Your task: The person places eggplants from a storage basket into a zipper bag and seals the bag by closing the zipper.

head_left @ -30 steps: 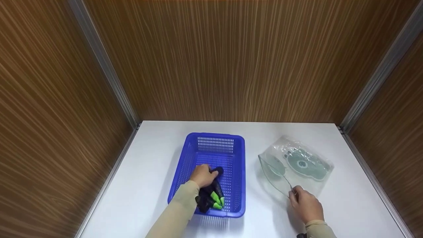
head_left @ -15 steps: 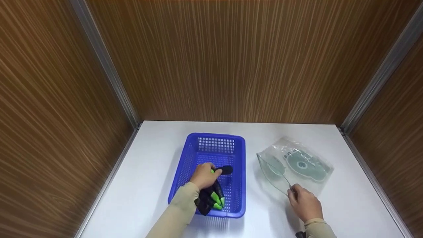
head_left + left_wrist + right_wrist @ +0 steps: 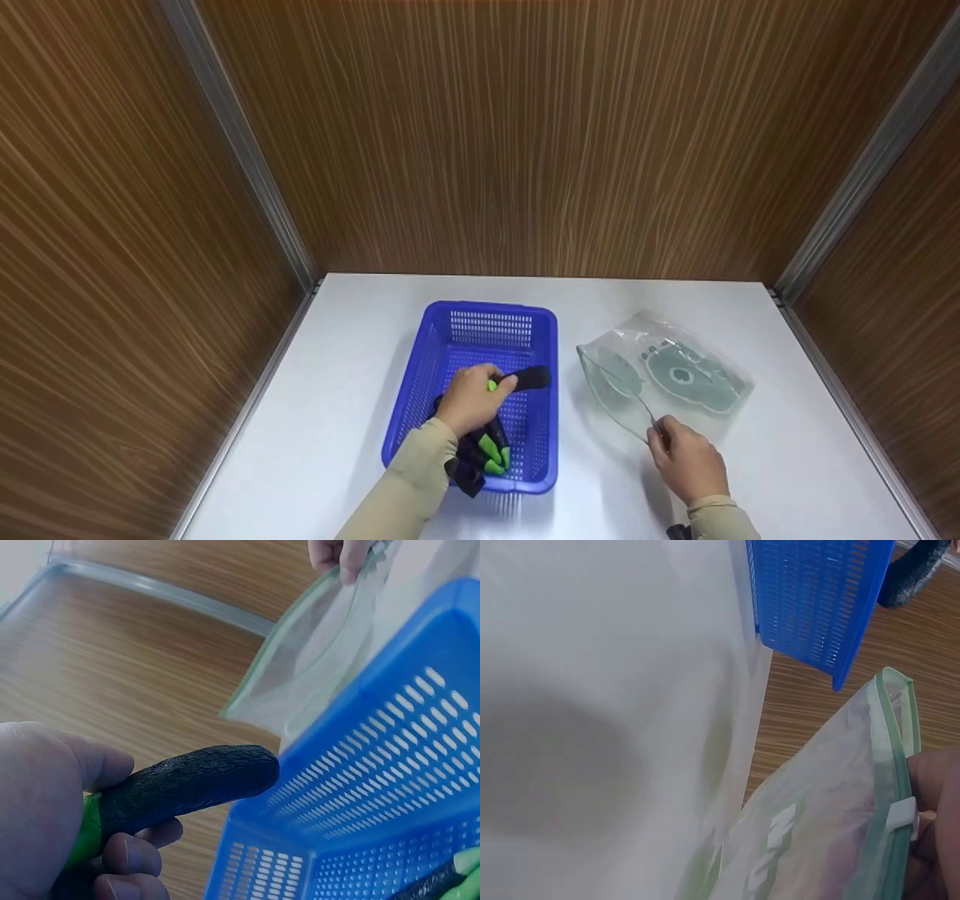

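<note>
My left hand (image 3: pixel 474 397) grips a dark eggplant (image 3: pixel 195 784) by its bright green stem end, raised over the blue basket (image 3: pixel 553 420). The eggplant's rounded dark tip points right, over the basket's right rim in the head view. Below the hand, several more eggplants (image 3: pixel 498 433) with green ends lie in the basket, partly hidden by the hand and wrist. To the right, my right hand (image 3: pixel 690 459) pinches the edge of a clear zipper bag (image 3: pixel 694 375) with a green print. The bag's mouth gapes toward the basket, and a white slider (image 3: pixel 902 814) sits beside the fingers.
Basket and bag are on a white table (image 3: pixel 337 352). Wood-grain panels (image 3: pixel 525 150) stand at the back and on both sides, joined by metal strips (image 3: pixel 247 150). A strip of white tabletop lies between basket and bag.
My left hand has lifted the eggplant from the basket's contents and moved slightly up and right, its tip now over the right rim. My right hand has shifted slightly left with the bag.
</note>
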Motion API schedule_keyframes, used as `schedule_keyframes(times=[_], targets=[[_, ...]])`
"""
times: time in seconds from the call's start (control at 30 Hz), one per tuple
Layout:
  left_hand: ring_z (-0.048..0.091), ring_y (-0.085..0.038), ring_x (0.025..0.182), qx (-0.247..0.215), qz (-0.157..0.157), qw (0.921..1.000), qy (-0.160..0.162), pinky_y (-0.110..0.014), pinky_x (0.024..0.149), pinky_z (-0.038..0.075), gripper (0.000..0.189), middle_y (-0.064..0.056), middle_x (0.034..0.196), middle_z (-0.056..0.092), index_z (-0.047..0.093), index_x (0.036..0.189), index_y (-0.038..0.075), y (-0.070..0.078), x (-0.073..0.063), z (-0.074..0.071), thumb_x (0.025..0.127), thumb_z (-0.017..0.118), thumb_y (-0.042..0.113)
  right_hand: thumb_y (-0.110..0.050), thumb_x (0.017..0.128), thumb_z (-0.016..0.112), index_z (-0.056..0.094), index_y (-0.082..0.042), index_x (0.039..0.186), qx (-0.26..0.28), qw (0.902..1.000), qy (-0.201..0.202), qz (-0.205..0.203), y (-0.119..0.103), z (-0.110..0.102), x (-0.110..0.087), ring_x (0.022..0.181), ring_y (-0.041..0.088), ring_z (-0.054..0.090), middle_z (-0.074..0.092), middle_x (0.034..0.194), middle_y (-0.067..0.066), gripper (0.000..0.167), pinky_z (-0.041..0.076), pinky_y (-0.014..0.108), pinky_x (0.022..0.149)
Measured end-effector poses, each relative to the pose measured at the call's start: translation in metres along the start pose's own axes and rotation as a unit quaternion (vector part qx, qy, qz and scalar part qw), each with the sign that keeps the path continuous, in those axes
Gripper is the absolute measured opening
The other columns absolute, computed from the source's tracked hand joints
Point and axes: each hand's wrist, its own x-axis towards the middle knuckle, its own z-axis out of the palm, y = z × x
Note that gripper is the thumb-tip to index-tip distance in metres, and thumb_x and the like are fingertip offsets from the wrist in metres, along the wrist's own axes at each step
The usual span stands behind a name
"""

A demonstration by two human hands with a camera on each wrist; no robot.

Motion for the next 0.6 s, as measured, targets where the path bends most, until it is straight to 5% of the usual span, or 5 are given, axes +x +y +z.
schedule_keyframes(times=[0.43,0.6], targets=[[0.046,-0.009,0.058,-0.021,-0.012,0.9993,-0.028,-0.026,0.052,0.039,0.031,0.003,0.073,0.054,0.067,0.1,0.012,0.024,-0.009,0.004,0.094,0.059,0.041,-0.016,0.087,0.066,0.062,-0.012,0.079,0.004,0.9985,0.035,-0.041,-0.007,-0.003,-0.003,0.054,0.013,0.048,0.056,0.064,-0.003,0.01,0.042,0.035,0.05],[0.045,-0.007,0.053,-0.014,0.011,0.9993,-0.033,-0.025,0.049,0.039,0.03,0.005,0.07,0.053,0.067,0.099,0.012,0.031,-0.011,0.009,0.094,0.058,0.04,-0.014,0.086,0.069,0.062,-0.012,0.078,-0.003,0.9972,0.052,-0.054,-0.009,-0.001,-0.005,0.053,0.01,0.049,0.058,0.063,-0.004,0.011,0.044,0.033,0.049]])
